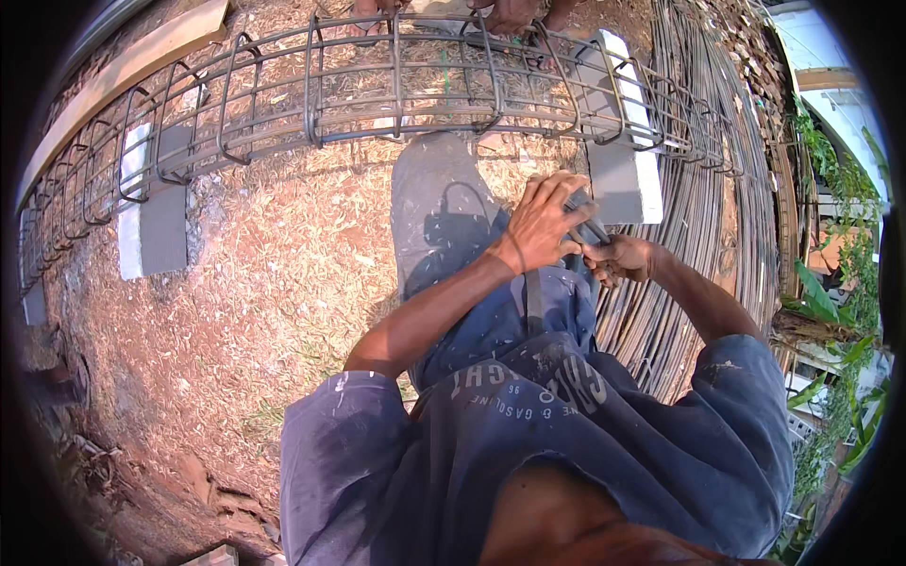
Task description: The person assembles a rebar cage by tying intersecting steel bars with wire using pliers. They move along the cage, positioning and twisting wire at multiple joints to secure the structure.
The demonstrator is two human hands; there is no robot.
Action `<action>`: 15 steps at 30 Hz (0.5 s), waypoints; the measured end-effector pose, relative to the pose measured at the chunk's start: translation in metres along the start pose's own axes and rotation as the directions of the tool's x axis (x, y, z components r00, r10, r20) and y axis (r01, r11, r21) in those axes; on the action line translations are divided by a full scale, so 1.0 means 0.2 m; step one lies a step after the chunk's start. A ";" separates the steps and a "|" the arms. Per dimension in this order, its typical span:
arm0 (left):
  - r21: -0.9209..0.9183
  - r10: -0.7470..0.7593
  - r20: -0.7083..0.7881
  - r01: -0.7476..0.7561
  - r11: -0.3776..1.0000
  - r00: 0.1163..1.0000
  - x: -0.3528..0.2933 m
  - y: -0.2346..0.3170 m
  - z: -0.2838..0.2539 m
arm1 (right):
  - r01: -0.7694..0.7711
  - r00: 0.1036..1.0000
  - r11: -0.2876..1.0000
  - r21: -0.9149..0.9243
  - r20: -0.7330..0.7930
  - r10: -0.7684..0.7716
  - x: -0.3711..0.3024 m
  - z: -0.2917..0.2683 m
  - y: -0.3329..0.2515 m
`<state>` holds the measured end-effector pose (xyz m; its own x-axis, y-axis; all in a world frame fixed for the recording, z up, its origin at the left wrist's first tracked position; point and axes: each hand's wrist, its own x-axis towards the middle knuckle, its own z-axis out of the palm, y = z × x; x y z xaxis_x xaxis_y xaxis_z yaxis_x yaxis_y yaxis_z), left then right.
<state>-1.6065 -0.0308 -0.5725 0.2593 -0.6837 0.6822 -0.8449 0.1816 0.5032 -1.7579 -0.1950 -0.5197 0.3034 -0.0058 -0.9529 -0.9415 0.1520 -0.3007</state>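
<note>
Over my lap, to the right of the middle, both hands meet at a short dark grey piece [587, 223], whose exact kind I cannot make out. My left hand [543, 224] is closed on its upper part, fingers curled over it from above. Lower down, my right hand [623, 259] grips the same piece with bent fingers. Just below the left hand, a dark narrow strap [534, 302] runs down over my blue clothing. Beyond my hands lies a long cage of bent steel rods [396, 118], apart from both hands.
White-and-grey blocks stand under the cage at left [156, 222] and right [623, 179]. Long thin rods [703, 226] lie bundled at my right. A wooden plank [132, 75] runs along the far left. Another person's hand [510, 14] appears behind the cage. Straw litter covers the ground.
</note>
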 end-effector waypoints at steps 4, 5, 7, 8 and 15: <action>-0.759 -0.888 0.050 0.595 0.264 0.457 -0.31 0.08 0.10 | 0.035 0.943 0.900 0.435 0.285 -0.175 0.12 0.28 0.24; -0.842 -0.937 0.242 0.535 -0.074 0.252 -0.32 0.07 0.10 | 0.090 0.908 0.866 0.492 0.316 -0.274 0.14 0.34 0.28; -0.818 -0.872 0.390 0.547 -0.180 0.296 -0.28 0.07 0.03 | 0.043 0.843 0.844 0.534 0.434 -0.317 0.15 0.40 0.29; -0.796 -0.832 0.464 0.556 -0.240 0.305 -0.26 0.07 0.00 | 0.016 0.804 0.836 0.549 0.489 -0.338 0.15 0.43 0.30; -0.813 -0.851 0.454 0.515 -0.273 0.265 -0.19 0.12 -0.06 | 0.055 0.681 0.704 0.708 0.489 -0.545 0.19 0.52 0.39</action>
<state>-1.6313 0.0085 -0.5795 0.5751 -0.6567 -0.4879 0.7444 0.1727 0.6450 -1.8047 -0.0806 -0.5758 0.7914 0.3965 -0.4653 -0.5424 0.8066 -0.2352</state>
